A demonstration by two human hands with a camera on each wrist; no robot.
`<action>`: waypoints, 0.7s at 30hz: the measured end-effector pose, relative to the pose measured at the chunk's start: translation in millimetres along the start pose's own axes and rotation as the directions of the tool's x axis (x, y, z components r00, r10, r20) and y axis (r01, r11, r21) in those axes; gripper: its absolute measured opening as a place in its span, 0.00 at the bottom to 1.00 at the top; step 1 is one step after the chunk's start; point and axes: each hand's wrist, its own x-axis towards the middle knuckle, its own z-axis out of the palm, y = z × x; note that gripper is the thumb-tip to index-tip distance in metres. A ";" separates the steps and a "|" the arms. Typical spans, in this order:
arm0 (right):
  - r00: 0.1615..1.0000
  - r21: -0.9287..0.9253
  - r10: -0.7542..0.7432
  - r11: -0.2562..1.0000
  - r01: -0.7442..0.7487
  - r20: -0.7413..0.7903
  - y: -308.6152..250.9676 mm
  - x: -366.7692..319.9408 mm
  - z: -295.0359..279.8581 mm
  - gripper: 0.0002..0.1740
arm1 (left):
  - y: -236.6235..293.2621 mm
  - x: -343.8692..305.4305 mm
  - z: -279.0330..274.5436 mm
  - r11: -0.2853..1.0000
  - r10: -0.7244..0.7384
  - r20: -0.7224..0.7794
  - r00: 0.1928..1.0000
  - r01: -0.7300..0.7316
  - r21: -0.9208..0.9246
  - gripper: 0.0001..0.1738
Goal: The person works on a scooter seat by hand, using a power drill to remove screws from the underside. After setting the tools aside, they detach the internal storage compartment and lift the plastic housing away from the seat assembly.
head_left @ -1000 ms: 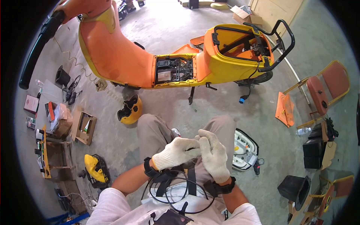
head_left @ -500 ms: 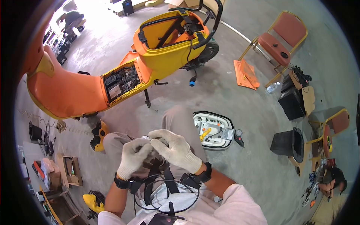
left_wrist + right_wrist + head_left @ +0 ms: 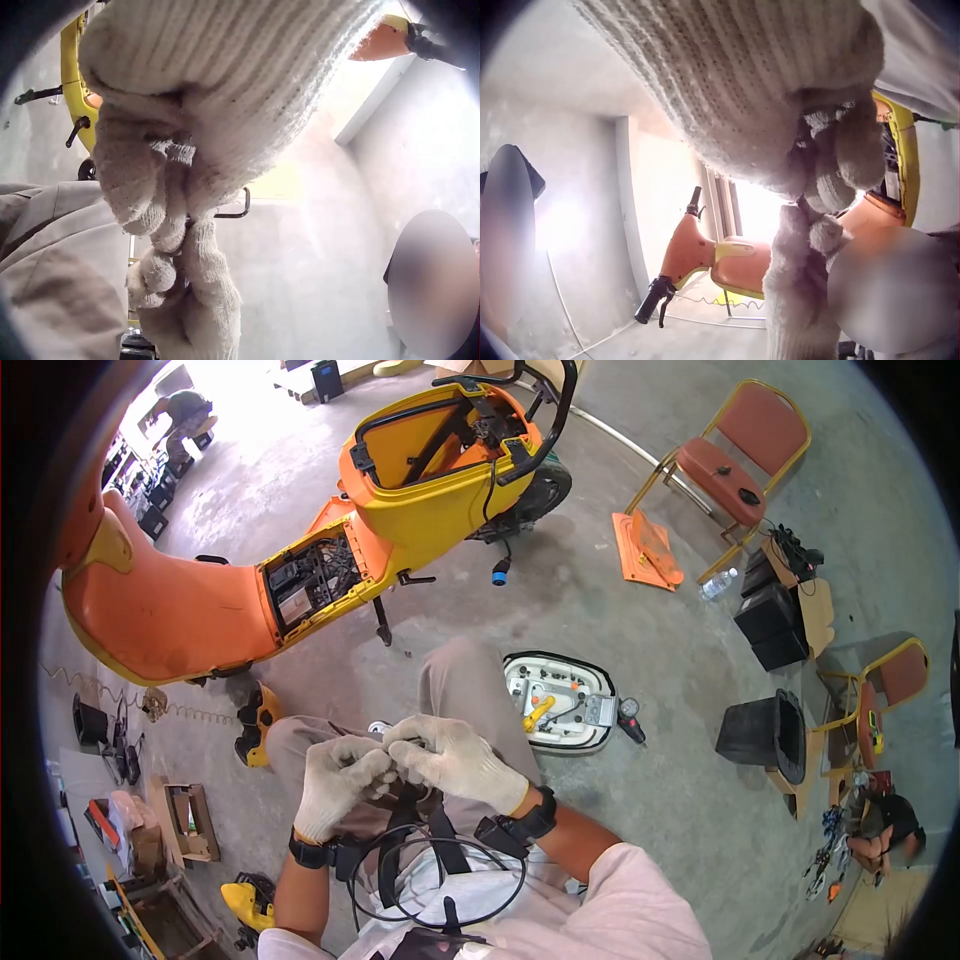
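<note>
Close in, a seated person's gloved left hand (image 3: 340,780) and gloved right hand (image 3: 455,760) meet above the lap, fingers curled in and tips together; the grip is narrow, but one cannot tell whether anything small is pinched there, since the knitted fingers hide that spot. A loop of black cable (image 3: 524,873) hangs below the wrists, over the shirt. Grey concrete floor (image 3: 620,820), scuffed and unevenly toned, spreads around the knees. On it lie a white-lined shell (image 3: 560,664) with a yellow piece inside, and a yellow-and-black helmet (image 3: 262,738). Beyond stands an orange and yellow scooter (image 3: 430,520), its floorboard bay uncovered, with a red-seated chair (image 3: 720,480) off to the side. Farther still, another person (image 3: 185,410) bends near a glaring bright area. The right wrist view adds the scooter's handlebar (image 3: 660,296) with its grips, and the left wrist view a pale wall (image 3: 315,292), while the shell shows only from the head
</note>
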 end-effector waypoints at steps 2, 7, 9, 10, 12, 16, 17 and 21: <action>0.999 0.042 0.043 0.998 -0.043 -0.015 1.3 0.8 2.4 0.12 | 0.5 -0.5 2.4 1.000 0.020 0.006 1.000 -0.020 0.021 0.09; 0.996 0.101 0.086 0.991 -0.089 0.033 1.6 0.7 6.9 0.12 | -17.5 2.9 3.3 0.991 0.130 -0.050 0.990 -0.128 0.050 0.09; 0.990 0.149 0.115 0.981 -0.126 0.083 7.3 3.7 8.9 0.11 | -18.8 1.7 2.1 0.956 0.200 -0.040 0.979 -0.186 0.225 0.09; 0.990 0.188 0.122 0.973 -0.134 0.073 16.5 5.7 10.8 0.12 | -16.4 -0.4 2.2 0.892 0.253 -0.005 0.967 -0.231 0.390 0.09; 0.988 0.186 0.095 0.976 -0.116 0.118 19.0 8.0 14.1 0.13 | -10.0 -9.2 2.3 0.890 0.258 0.024 0.966 -0.247 0.384 0.10; 0.988 0.190 0.105 0.974 -0.126 0.114 4.5 6.7 11.8 0.18 | -14.8 -14.0 -4.7 0.771 0.389 0.088 0.917 -0.377 0.513 0.12; 0.986 0.167 0.130 0.975 -0.147 0.107 2.2 6.9 11.5 0.20 | -13.2 -16.0 -5.7 0.773 0.353 0.086 0.932 -0.342 0.535 0.12; 0.986 0.116 0.076 0.989 -0.094 0.151 14.2 16.2 12.3 0.25 | -16.6 -19.3 -9.8 0.769 0.350 0.075 0.934 -0.333 0.546 0.12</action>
